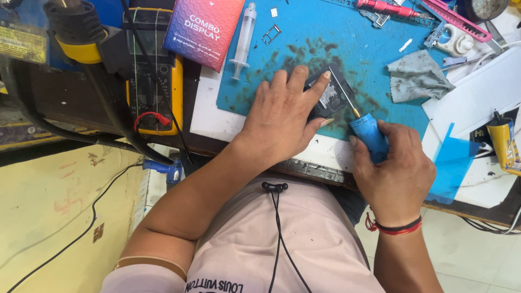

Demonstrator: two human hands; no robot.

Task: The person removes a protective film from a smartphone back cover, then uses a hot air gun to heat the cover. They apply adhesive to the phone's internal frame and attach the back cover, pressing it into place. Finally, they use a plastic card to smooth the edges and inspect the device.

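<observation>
On the stained blue mat (304,32) we pin the opened phone (330,97) flat under our left hand (282,116) while our right hand (393,173) grips the blue-handled screwdriver (362,126), whose tip could slip and gouge the board.

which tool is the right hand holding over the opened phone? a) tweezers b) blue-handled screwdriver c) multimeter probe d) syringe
b: the right hand grips a blue-handled screwdriver whose thin shaft slants up to the opened phone, which the left hand pins to the blue mat.
</observation>
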